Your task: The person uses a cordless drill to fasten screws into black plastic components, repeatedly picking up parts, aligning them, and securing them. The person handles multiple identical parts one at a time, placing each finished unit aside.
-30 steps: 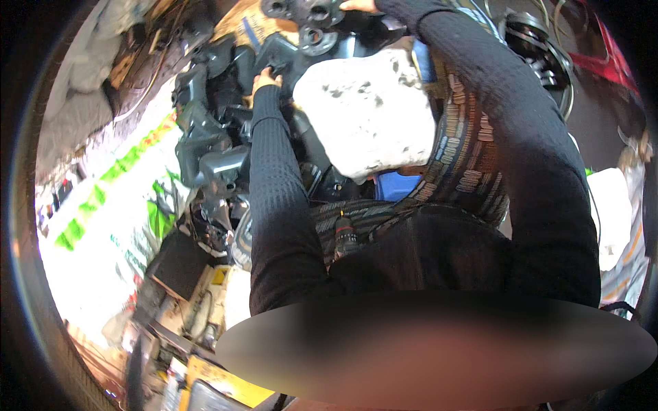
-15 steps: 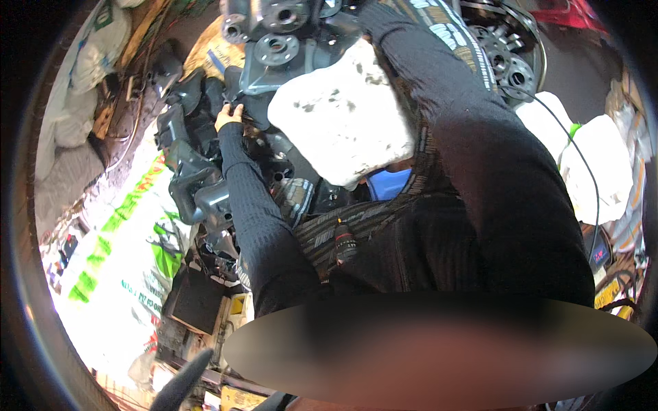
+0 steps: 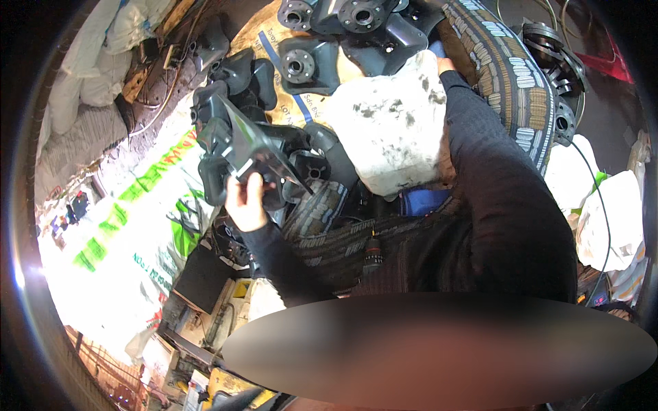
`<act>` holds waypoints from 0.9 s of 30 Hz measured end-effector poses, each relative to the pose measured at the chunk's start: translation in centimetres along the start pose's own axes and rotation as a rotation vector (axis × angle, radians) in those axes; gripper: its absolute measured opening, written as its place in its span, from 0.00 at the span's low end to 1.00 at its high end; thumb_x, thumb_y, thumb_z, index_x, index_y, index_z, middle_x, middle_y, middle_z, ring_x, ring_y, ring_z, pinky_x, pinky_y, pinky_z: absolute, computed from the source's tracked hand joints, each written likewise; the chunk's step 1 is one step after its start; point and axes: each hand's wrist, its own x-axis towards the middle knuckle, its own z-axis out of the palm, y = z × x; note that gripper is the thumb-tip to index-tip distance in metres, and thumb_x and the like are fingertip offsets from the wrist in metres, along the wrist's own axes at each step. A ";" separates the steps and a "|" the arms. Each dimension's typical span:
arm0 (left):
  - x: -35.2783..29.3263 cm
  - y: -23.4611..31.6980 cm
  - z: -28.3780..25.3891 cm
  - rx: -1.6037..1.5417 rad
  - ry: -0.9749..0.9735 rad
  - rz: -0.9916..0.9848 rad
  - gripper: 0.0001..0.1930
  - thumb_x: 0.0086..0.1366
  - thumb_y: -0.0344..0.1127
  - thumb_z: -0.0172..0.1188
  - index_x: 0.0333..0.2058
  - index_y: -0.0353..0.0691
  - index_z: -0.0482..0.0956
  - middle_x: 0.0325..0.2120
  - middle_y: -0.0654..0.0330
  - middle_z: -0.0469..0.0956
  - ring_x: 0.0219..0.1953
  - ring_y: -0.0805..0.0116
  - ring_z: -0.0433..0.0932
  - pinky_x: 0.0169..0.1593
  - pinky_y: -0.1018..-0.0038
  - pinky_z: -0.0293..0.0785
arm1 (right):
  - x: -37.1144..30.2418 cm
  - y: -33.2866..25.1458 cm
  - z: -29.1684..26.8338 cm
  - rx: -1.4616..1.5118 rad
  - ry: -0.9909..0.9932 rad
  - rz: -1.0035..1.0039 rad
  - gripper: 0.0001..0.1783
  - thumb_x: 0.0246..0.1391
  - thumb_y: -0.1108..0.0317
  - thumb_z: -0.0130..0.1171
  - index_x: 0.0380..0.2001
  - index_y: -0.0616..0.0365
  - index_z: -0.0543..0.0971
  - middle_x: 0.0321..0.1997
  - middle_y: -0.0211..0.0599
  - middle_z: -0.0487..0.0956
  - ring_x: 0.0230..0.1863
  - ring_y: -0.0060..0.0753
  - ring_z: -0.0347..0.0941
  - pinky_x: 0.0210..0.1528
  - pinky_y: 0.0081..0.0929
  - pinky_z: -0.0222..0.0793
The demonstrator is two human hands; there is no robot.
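Note:
My left hand (image 3: 248, 203) grips a glossy black bladed part (image 3: 255, 142), like a propeller blade, between thumb and fingers at its lower edge. The part is tilted up over a pile of similar black parts (image 3: 236, 72). Only a little of my right hand (image 3: 445, 65) shows, at the upper right corner of a stained white block-shaped bundle (image 3: 391, 127); its fingers are hidden. More black parts with round bolt-holed hubs, one of them a hub part (image 3: 298, 66), lie on a round tan printed surface (image 3: 269, 20) beyond the bundle.
A patterned fabric ring (image 3: 510, 65) curves round the right side. Past it stand metal hubs (image 3: 563, 122). White bags (image 3: 610, 219) and a black cable lie at right. A large white-and-green sack (image 3: 130, 253) fills the left. A blue object (image 3: 423, 202) shows below the bundle.
My left hand has come nearer to me and lifted a black bladed part from the pile. The view has shifted, showing more of the tan surface. My right forearm is now drawn closer in.

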 end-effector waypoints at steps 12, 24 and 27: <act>-2.4 1.9 11.9 0.494 -0.587 0.502 0.11 0.48 0.27 0.65 0.31 0.37 0.74 0.25 0.55 0.69 0.25 0.57 0.70 0.28 0.71 0.67 | -3.8 -5.9 -3.9 -0.354 -0.044 0.015 0.13 0.50 0.63 0.51 0.31 0.57 0.82 0.37 0.50 0.80 0.40 0.49 0.77 0.41 0.43 0.73; -7.2 -0.7 18.0 0.915 -0.514 0.630 0.10 0.52 0.39 0.63 0.33 0.46 0.76 0.28 0.57 0.69 0.30 0.56 0.75 0.30 0.62 0.73 | -5.3 -17.6 -16.4 -0.103 0.241 0.169 0.16 0.54 0.62 0.49 0.41 0.56 0.80 0.46 0.48 0.78 0.44 0.50 0.77 0.46 0.40 0.72; -8.0 -1.2 19.3 0.955 -0.477 0.627 0.12 0.53 0.42 0.62 0.36 0.48 0.77 0.29 0.57 0.71 0.30 0.55 0.76 0.32 0.62 0.74 | -10.5 -21.4 -22.0 -0.066 0.361 -0.025 0.16 0.54 0.59 0.49 0.37 0.56 0.80 0.39 0.45 0.78 0.37 0.45 0.76 0.40 0.38 0.72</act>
